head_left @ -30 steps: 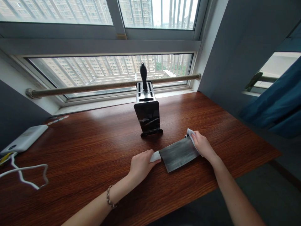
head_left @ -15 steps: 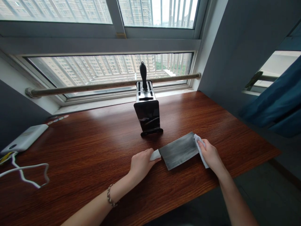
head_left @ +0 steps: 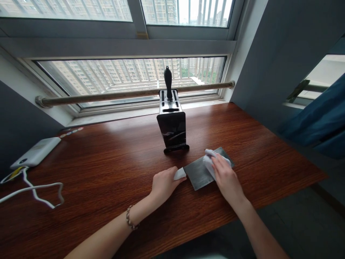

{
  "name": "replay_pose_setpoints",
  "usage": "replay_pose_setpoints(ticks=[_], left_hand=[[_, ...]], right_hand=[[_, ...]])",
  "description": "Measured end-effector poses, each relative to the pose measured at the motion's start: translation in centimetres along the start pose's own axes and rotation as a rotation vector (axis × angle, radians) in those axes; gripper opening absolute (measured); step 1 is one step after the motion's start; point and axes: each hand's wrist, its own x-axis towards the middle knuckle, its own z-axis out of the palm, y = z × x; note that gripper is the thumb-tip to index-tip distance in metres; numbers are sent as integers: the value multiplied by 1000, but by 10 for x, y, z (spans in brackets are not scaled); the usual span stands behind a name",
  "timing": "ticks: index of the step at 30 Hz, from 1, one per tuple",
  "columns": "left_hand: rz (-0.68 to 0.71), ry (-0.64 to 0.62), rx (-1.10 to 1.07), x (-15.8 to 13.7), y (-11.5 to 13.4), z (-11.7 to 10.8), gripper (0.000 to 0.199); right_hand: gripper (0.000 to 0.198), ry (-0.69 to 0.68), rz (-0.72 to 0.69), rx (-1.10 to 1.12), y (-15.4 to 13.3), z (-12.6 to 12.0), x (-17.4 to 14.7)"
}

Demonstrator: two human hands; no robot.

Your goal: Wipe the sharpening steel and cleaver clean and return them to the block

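A cleaver (head_left: 198,175) with a broad grey blade and a white handle lies just over the table, its blade pointing right. My left hand (head_left: 164,182) is wrapped round the handle. My right hand (head_left: 226,181) presses a white cloth (head_left: 209,164) onto the upper face of the blade, covering part of its middle. The blade's far corner shows beyond the fingers. Behind the cleaver stands a black and silver knife block (head_left: 174,131), with one black-handled tool (head_left: 168,83) upright in its slotted top.
The brown wooden table (head_left: 113,158) reaches the window sill, and its edge runs along the front right. At the left lie a white power bank (head_left: 36,153) and a white cable (head_left: 33,187). A rail (head_left: 107,98) crosses the window behind the knife block.
My right hand has moved the cloth left from the blade's far end onto its middle. My left hand keeps its hold on the handle. The view has shifted slightly.
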Motion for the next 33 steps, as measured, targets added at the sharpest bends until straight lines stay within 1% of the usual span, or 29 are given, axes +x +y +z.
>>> replay_pose_setpoints(ticks=[2,4,7,9,11,13,16,18,20,23,27,30,32,33], left_hand=[[-3,5,-3,0,0,0,39],[6,12,-6,0,0,1,39],[10,8,-19,1,-1,2,36],[5,1,-41,1,-1,2,27],[3,-7,-60,2,-1,1,18],[-4,-14,-59,3,-1,0,16],[-25,-21,-37,3,1,-3,16],[-39,-27,-25,3,1,-5,20],[-51,-40,-27,3,1,-6,23],[-71,-61,-31,4,1,-6,25],[-82,-51,-33,4,0,-5,35],[-74,-36,-51,3,1,-5,43],[-75,-40,-52,3,2,-5,43],[-80,-45,-53,3,2,-6,43]], right_hand=[[36,-104,-18,-62,-15,18,-4],[37,-157,-59,-67,-28,30,-6],[39,-201,-161,-12,-46,36,-8],[41,-215,-207,24,-55,36,-9],[39,-200,-219,49,-62,36,-11],[36,-155,-206,53,-66,37,-15],[36,-67,-176,22,-71,40,-23],[37,-38,-165,14,-72,40,-27],[36,-39,-171,39,-72,37,-30],[34,-75,-195,121,-68,25,-31],[31,-178,-187,258,-56,4,-34],[31,-268,-116,368,-45,-10,-39],[31,-299,-24,469,-36,-18,-43],[29,-290,46,526,-31,-21,-45]])
